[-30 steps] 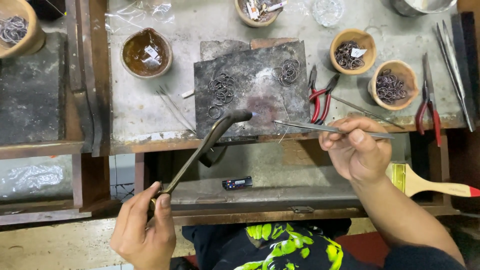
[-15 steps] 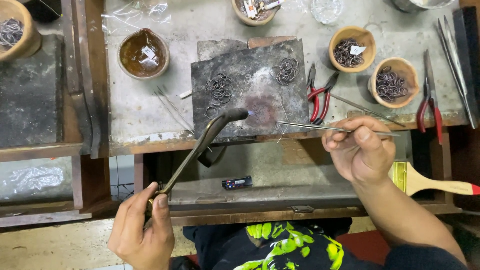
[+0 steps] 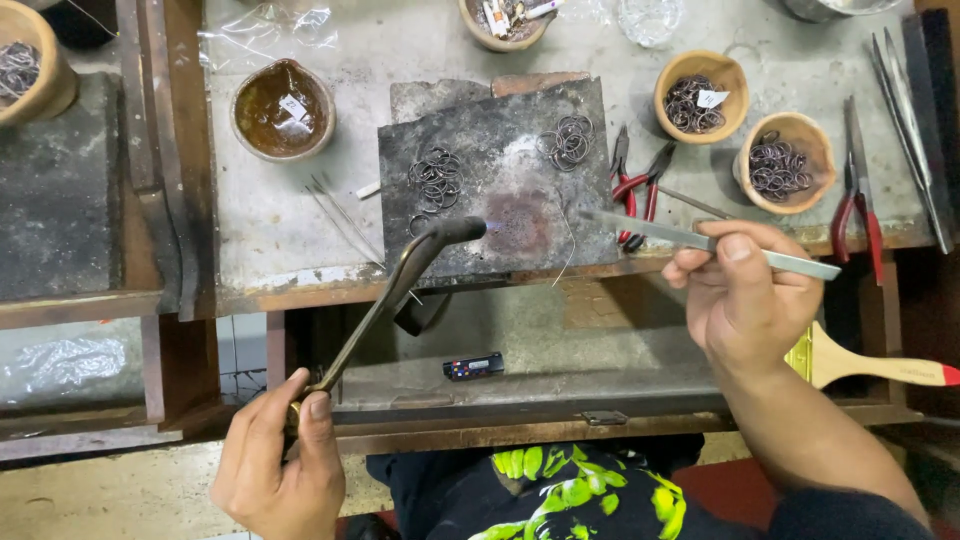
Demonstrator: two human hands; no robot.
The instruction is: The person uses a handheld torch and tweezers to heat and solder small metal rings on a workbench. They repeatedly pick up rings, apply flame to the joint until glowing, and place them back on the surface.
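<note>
Torch and tweezers over the soldering block.
Left hand (image 3: 278, 470) grips the torch (image 3: 400, 285), its nozzle at the block's (image 3: 500, 175) near edge; right hand (image 3: 745, 295) pinches tweezers (image 3: 700, 240), tips over the block's right side.

Red-handled pliers (image 3: 640, 192), charred grey slab (image 3: 497, 180)

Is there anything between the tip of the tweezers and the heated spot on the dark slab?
Nothing visible. The tweezers in the right hand reach over bare slab; ring piles lie farther back, and the torch comes from the opposite side.
</note>
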